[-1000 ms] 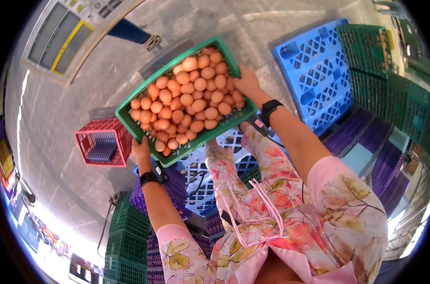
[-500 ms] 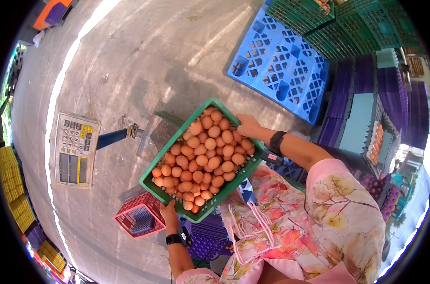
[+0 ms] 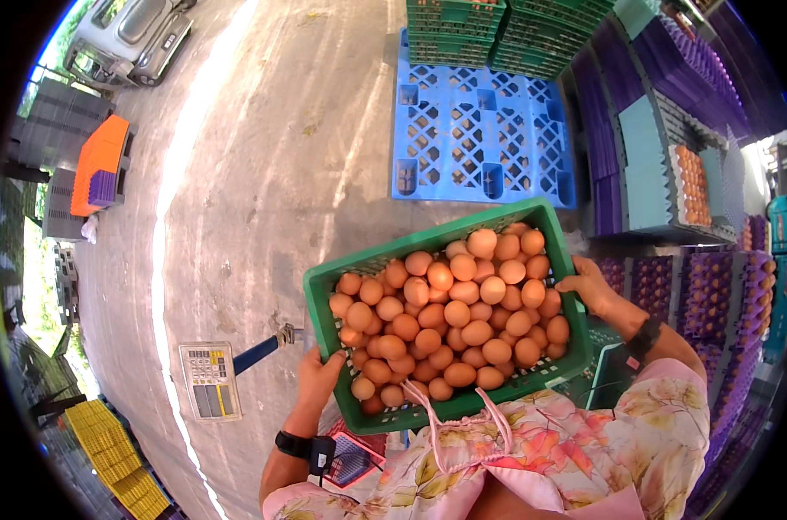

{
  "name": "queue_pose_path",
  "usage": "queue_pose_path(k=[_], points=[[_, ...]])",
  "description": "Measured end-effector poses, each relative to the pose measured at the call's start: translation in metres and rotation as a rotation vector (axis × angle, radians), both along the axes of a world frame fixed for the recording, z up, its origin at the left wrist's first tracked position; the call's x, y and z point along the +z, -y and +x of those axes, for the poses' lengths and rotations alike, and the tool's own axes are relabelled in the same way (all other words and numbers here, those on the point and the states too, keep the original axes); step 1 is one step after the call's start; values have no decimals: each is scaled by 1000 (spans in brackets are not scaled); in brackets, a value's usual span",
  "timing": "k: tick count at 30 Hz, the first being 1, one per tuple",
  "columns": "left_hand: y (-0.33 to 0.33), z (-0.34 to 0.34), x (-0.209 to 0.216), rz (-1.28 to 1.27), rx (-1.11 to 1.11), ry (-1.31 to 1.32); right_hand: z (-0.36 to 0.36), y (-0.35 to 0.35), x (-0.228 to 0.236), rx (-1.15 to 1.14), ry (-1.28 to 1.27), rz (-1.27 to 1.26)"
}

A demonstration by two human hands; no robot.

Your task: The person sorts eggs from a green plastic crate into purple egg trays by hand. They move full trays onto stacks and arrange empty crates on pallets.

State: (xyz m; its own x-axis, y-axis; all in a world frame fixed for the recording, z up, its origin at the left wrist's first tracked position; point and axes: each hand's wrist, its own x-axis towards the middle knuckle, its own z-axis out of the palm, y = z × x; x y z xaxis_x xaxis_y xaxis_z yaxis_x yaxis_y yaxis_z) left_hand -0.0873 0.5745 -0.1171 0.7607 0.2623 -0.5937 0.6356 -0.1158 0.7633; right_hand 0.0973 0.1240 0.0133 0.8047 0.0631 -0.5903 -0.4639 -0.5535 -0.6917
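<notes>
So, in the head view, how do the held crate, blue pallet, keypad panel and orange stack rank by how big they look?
1. Held crate, probably helped by being nearer the camera
2. Blue pallet, partly covered
3. Keypad panel and orange stack: too alike to rank

A silver vehicle (image 3: 126, 42) stands beyond an orange stack (image 3: 97, 166).

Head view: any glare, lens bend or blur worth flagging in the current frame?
Head view: the bright strip on the floor looks near white and bows, probably lens distortion at least in part; head view: the corners go black outside the fisheye circle; head view: the eggs in the green crate are easy to tell apart, no obvious motion blur.
</notes>
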Motion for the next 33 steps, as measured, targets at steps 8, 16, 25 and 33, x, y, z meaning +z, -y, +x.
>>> queue_pose_path(k=[8,16,25,33], points=[[-11,75,131,-11,-17,179,-5,11,79,-139,208,107],[13,178,154,103,45,338,82,10,121,-201,476,-46],[10,420,103,118,133,370,335,-11,97,-156,536,-167],[12,628,163,130,54,324,497,-4,134,-267,498,-205]])
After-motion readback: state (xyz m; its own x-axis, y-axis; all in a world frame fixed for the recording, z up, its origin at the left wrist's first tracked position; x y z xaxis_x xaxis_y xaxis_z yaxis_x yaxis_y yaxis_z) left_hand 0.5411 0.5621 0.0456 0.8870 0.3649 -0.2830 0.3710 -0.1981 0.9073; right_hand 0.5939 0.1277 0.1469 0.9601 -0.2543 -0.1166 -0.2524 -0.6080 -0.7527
